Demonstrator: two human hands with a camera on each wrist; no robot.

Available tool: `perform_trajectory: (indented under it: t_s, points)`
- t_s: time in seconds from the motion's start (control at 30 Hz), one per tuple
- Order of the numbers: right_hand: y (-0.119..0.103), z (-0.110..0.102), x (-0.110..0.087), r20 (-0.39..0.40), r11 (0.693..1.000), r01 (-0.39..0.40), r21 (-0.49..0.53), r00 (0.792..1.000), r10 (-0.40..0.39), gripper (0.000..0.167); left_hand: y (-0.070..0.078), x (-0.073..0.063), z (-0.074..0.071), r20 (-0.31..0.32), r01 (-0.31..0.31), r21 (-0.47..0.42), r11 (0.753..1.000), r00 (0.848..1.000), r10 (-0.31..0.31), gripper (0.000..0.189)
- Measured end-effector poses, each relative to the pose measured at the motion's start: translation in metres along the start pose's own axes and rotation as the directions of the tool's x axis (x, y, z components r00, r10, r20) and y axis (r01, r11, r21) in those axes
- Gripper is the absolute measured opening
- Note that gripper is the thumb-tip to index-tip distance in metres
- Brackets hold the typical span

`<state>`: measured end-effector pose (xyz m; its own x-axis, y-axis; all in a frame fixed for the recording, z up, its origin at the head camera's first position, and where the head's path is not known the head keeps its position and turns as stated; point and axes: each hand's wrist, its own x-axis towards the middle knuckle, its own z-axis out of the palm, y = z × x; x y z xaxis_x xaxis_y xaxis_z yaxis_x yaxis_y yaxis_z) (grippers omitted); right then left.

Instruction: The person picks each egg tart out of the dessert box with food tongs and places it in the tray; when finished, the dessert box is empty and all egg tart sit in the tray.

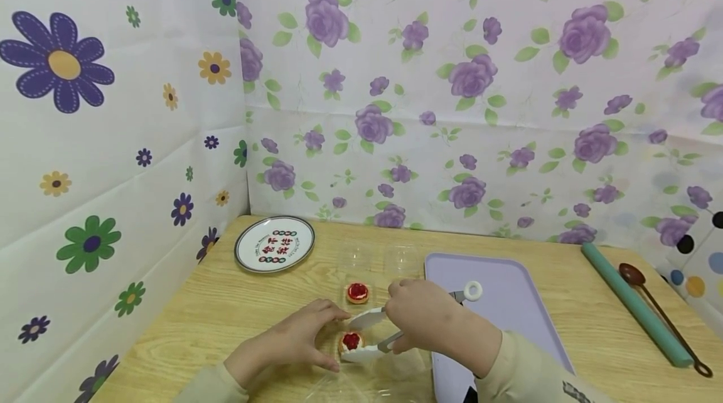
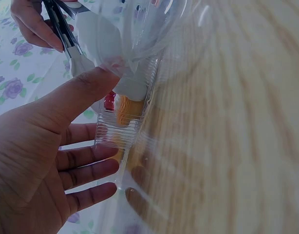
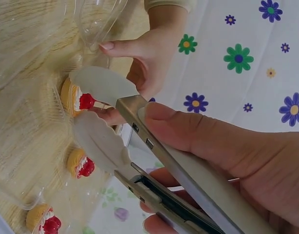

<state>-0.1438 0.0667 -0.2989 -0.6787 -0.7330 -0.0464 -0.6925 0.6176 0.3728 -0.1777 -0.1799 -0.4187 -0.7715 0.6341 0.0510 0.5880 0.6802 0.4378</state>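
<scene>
My right hand point(image 1: 429, 321) grips a pair of tongs point(image 3: 164, 161) with white scalloped heads, which stand apart at the near tart. This tart point(image 1: 351, 343) has an orange-brown crust, white cream and a red fruit topping, and sits in a clear plastic container point(image 2: 106, 132). To the left of it is my left hand point(image 2: 42, 141), thumb and fingers spread and extended about the container; its thumb overlaps the clear plastic, and I cannot tell how firmly it touches. A second tart point(image 1: 358, 293) stands farther back. The right wrist view shows a third tart point(image 3: 45, 219), low at the left.
Clear open lids point(image 1: 354, 257) lie behind the tarts, with more clear plastic point(image 1: 336, 390) in front. A lilac tray point(image 1: 503, 284) lies right of them. A printed plate point(image 1: 275, 244) sits back left; a green rolling pin point(image 1: 635, 306) and brown ladle point(image 1: 632, 274) lie far right.
</scene>
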Motion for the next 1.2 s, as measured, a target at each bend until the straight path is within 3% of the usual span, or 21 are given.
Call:
perform_trajectory:
  t_s: [0.2, 0.47, 0.93, 1.2]
  points:
    - [0.001, 0.001, 0.0, 0.013, 0.999, 0.021, -0.049, 1.0, -0.02, 0.044, 0.0, 0.0, 0.0, 0.0, 0.001, -0.01, 1.0, 1.0, -0.001, 0.08]
    - [0.004, 0.003, -0.004, -0.028, 0.995, 0.05, -0.088, 0.998, -0.052, 0.048, 0.002, 0.001, -0.001, 0.004, -0.008, 0.004, 1.0, 1.0, 0.008, 0.079]
    - [0.013, -0.007, -0.021, -0.041, 1.0, 0.011, -0.02, 0.999, -0.011, 0.053, -0.001, 0.001, 0.003, 0.004, -0.008, 0.02, 1.0, 1.0, 0.007, 0.079]
    - [0.024, -0.015, -0.039, -0.108, 1.0, -0.01, 0.002, 0.994, 0.01, 0.054, 0.0, 0.0, 0.0, 0.012, -0.006, 0.006, 1.0, 1.0, 0.006, 0.078]
